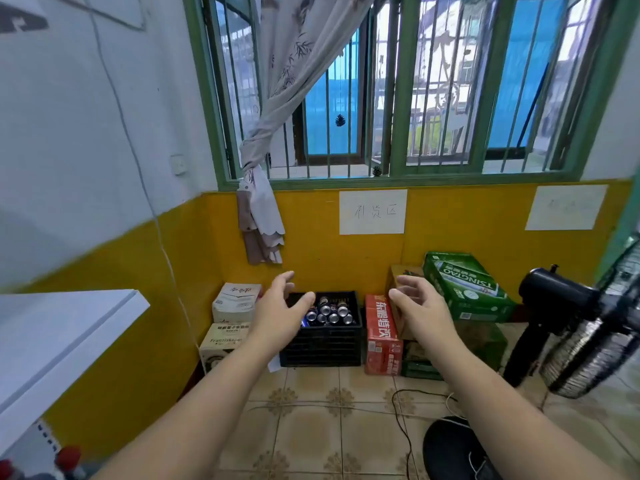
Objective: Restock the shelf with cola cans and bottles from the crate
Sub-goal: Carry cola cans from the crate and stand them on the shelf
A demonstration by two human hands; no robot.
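Between the outstretched, empty, loose-fingered left hand (279,311) and right hand (420,310), the black crate (323,344) of cans (329,311).

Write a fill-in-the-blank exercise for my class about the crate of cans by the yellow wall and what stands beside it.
1. The cans sit in a plastic crate whose colour is ____.
2. The carton standing just right of the crate is coloured ____.
3. The left hand and the right hand are both open and hold ____.

Missing words: black; red; nothing.
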